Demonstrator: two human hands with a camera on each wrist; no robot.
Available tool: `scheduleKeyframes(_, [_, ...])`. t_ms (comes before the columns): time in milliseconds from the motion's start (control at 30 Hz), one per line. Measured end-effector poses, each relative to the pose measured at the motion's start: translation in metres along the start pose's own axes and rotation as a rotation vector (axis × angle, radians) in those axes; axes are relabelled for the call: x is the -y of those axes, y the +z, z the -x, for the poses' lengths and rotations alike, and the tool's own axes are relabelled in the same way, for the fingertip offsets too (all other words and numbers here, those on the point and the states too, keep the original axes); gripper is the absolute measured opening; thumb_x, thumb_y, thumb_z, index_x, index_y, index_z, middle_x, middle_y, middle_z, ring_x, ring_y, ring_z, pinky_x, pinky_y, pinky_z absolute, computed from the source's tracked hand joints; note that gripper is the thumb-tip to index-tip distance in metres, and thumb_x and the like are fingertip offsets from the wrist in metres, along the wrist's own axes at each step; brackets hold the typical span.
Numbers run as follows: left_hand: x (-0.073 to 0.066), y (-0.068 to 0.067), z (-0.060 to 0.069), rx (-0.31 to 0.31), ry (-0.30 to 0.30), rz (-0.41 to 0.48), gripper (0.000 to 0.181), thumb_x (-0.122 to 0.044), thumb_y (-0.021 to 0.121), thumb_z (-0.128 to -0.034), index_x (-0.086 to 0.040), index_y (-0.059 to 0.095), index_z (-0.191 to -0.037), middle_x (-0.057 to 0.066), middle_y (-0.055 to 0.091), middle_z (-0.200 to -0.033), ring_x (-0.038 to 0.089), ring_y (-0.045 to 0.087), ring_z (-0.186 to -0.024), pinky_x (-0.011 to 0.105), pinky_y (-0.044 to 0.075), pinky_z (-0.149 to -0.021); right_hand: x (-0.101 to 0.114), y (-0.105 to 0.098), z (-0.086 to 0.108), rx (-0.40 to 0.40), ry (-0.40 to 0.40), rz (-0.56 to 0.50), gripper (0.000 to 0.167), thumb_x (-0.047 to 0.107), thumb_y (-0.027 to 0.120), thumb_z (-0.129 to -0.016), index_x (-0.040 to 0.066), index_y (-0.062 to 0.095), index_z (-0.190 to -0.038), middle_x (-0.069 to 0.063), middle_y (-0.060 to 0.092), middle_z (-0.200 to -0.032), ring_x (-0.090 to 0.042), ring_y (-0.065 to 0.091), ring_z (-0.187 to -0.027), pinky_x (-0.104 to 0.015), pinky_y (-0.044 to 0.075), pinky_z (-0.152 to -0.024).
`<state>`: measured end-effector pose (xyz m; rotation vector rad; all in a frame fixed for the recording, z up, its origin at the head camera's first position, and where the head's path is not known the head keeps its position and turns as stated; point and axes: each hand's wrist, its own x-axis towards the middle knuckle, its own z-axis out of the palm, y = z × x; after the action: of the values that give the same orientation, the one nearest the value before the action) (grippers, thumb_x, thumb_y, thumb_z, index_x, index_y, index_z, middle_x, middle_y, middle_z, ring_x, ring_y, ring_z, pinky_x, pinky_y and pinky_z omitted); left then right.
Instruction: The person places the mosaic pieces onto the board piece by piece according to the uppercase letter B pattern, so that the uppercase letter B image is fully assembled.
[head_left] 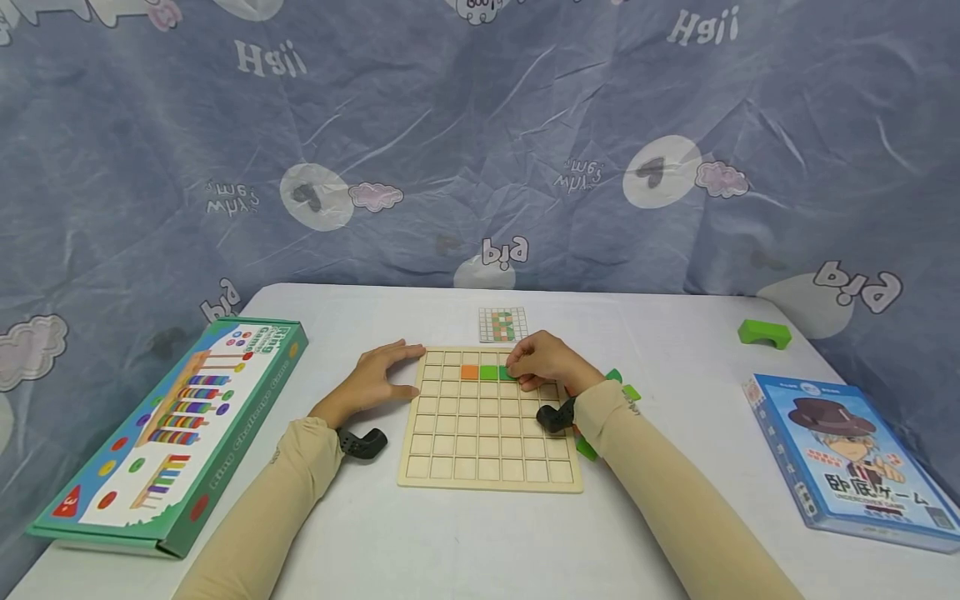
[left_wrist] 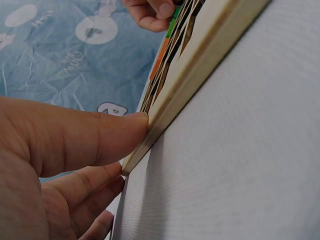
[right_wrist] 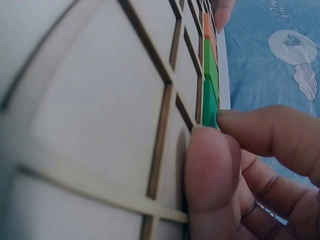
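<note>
Dark green tile (head_left: 505,373): lay in row 2 of the wooden grid board (head_left: 487,486), ending a left-to-right line after the orange tile (head_left: 469,372) and light green tile (head_left: 488,372).
Right hand (head_left: 550,360): was the nearer, just right of the dark green tile; thumb and index finger appeared to pinch its right end.
Left hand (head_left: 373,375): was spread, thumb touching the board's left edge.
Pattern card (head_left: 502,325): lay on the bench (head_left: 450,550), just beyond the board's far edge.

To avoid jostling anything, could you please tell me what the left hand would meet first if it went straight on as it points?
The left hand would likely meet the left edge of the wooden grid board; its thumb appears to touch it.
</note>
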<state>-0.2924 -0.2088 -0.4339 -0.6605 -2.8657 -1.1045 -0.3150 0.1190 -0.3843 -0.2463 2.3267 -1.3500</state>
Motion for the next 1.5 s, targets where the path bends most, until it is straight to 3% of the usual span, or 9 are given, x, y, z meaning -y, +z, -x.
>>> scheduleKeyframes(133, [0.0,0.002,0.0,-0.005,0.008,0.001,0.076,-0.025,0.081,-0.0834,-0.002,0.06,-0.153,0.021,0.053,-0.162,0.047,0.034,-0.158,0.071,0.013,-0.128,-0.003,-0.004,0.003,0.022,-0.024,-0.01,0.015,0.003,0.068,-0.104,-0.009,0.072,-0.113,-0.007,0.064,-0.081,-0.011,0.064,-0.066,-0.024,0.062,-0.065])
scheduleKeyframes(433, [0.0,0.002,0.0,0.005,-0.008,0.002,0.076,-0.024,0.081,-0.0842,-0.002,0.059,-0.154,0.02,0.052,-0.163,0.046,0.032,-0.159,0.069,0.011,-0.129,-0.012,-0.024,0.016,0.119,-0.162,-0.139,0.034,0.009,0.061,-0.11,-0.014,0.061,-0.136,-0.015,0.068,-0.1,-0.016,0.061,-0.075,-0.029,0.059,-0.07])
scheduleKeyframes(667, [0.001,0.001,0.0,0.002,0.002,-0.005,0.076,-0.024,0.082,-0.0845,-0.001,0.059,-0.153,0.02,0.052,-0.162,0.047,0.033,-0.158,0.07,0.013,-0.128,-0.012,-0.044,0.03,0.038,-0.224,-0.208,0.033,0.01,0.062,-0.11,-0.011,0.062,-0.135,-0.016,0.066,-0.104,-0.018,0.06,-0.078,-0.031,0.055,-0.067])
scheduleKeyframes(900, [0.003,0.001,-0.001,0.005,0.022,-0.004,0.075,-0.023,0.083,-0.0858,-0.001,0.059,-0.153,0.021,0.052,-0.162,0.048,0.033,-0.158,0.071,0.014,-0.128,-0.026,-0.064,0.047,-0.05,-0.248,-0.259,0.017,0.015,0.064,-0.109,0.008,0.074,-0.122,-0.004,0.068,-0.098,-0.016,0.061,-0.08,-0.033,0.055,-0.075])
scheduleKeyframes(1000, [0.003,0.001,-0.001,0.008,0.027,-0.005,0.075,-0.023,0.083,-0.0864,0.0,0.058,-0.153,0.021,0.052,-0.162,0.047,0.033,-0.158,0.071,0.015,-0.127,-0.033,-0.072,0.051,-0.068,-0.258,-0.288,0.014,0.015,0.063,-0.11,0.017,0.076,-0.116,0.002,0.067,-0.096,-0.015,0.06,-0.079,-0.03,0.055,-0.071])
scheduleKeyframes(1133, [0.003,0.001,-0.001,0.004,0.03,-0.007,0.075,-0.023,0.083,-0.0862,0.0,0.058,-0.153,0.021,0.052,-0.162,0.047,0.033,-0.158,0.071,0.015,-0.127,-0.043,-0.083,0.056,-0.1,-0.237,-0.277,0.013,0.017,0.063,-0.111,0.02,0.076,-0.114,0.001,0.066,-0.097,-0.015,0.059,-0.079,-0.029,0.052,-0.07])
scheduleKeyframes(1233, [0.003,0.001,-0.001,0.0,0.033,-0.008,0.075,-0.023,0.084,-0.0858,0.0,0.059,-0.153,0.021,0.053,-0.161,0.048,0.034,-0.158,0.071,0.015,-0.127,-0.051,-0.091,0.057,-0.113,-0.216,-0.255,0.015,0.017,0.063,-0.111,0.013,0.075,-0.119,0.0,0.067,-0.099,-0.015,0.058,-0.079,-0.029,0.051,-0.069])
scheduleKeyframes(1400, [0.003,0.0,-0.001,0.001,0.019,0.0,0.075,-0.023,0.083,-0.0861,0.0,0.058,-0.153,0.021,0.052,-0.162,0.048,0.033,-0.158,0.07,0.014,-0.128,-0.065,-0.102,0.059,-0.11,-0.169,-0.192,0.036,0.016,0.065,-0.109,-0.008,0.065,-0.136,-0.004,0.068,-0.101,-0.015,0.058,-0.078,-0.027,0.051,-0.067])
scheduleKeyframes(1500, [0.002,0.0,0.0,0.002,0.011,0.001,0.075,-0.024,0.082,-0.0858,-0.001,0.059,-0.153,0.021,0.052,-0.162,0.047,0.033,-0.158,0.07,0.013,-0.128,-0.074,-0.107,0.06,-0.093,-0.141,-0.146,0.042,0.015,0.066,-0.108,-0.012,0.06,-0.14,-0.006,0.066,-0.097,-0.015,0.055,-0.075,-0.027,0.049,-0.066])
